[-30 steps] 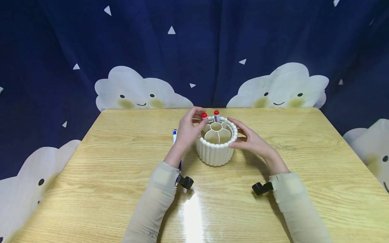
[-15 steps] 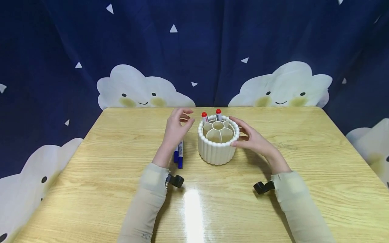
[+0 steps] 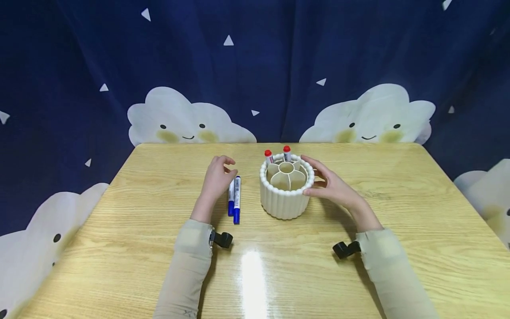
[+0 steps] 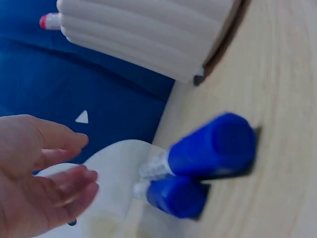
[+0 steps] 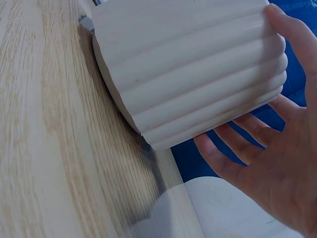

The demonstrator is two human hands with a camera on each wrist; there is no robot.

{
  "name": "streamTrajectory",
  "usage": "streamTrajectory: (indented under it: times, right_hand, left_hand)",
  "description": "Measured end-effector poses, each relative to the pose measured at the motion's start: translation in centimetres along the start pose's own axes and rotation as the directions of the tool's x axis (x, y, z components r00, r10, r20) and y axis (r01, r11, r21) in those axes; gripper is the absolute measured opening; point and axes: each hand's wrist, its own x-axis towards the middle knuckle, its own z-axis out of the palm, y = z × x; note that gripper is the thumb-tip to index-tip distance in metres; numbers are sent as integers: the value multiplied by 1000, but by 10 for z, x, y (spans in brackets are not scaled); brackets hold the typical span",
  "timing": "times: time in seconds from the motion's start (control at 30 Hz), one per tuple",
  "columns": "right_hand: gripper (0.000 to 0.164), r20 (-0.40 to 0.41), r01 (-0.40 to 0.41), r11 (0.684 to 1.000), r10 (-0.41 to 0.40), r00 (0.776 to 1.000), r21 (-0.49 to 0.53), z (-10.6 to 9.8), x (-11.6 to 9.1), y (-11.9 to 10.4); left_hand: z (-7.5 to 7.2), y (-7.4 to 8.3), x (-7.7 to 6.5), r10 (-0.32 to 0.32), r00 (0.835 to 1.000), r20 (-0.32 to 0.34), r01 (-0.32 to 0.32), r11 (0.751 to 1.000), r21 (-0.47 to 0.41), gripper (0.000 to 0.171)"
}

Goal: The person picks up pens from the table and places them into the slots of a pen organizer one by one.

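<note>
A cream cylindrical holder (image 3: 283,204), ribbed-walled and bead-rimmed, was placed upright toward the middle of the far edge of the wood-grained table (image 3: 402,199), gripped by the right hand (image 3: 334,187) between thumb and fingers. Two red-capped markers (image 3: 287,153) were held inside. The left hand (image 3: 217,178), its fingers loosely parted, was held near two blue-capped markers (image 3: 237,195) laid side by side.

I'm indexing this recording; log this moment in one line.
left hand: empty, near two blue-capped markers | right hand: gripping white holder | red-capped markers: two, in white holder
</note>
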Motion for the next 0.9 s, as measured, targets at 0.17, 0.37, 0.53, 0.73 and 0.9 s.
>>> streamTrajectory:
  times: [0.17,0.37,0.53,0.73,0.9]
  right_hand:
    - [84,4,-2,1000,2,1000,3,1,0,0]
    - [84,5,-3,1000,3,1000,4,0,0,0]
    - [84,8,0,1000,0,1000,6,0,1,-1]
    - [84,9,1,1000,-1,1000,8,1,1,-1]
    - [84,4,0,1000,-1,1000,8,0,0,-1]
  left_hand:
    - [3,-11,-1,-94,991,100,88,994,59,33]
    - [6,-19,-1,-124,980,154,103,985,136,42]
    - [7,-19,-2,-152,971,185,118,976,185,46]
    - [9,-17,-3,-176,963,204,136,971,199,50]
    - [11,-16,-3,-184,964,192,143,968,205,51]
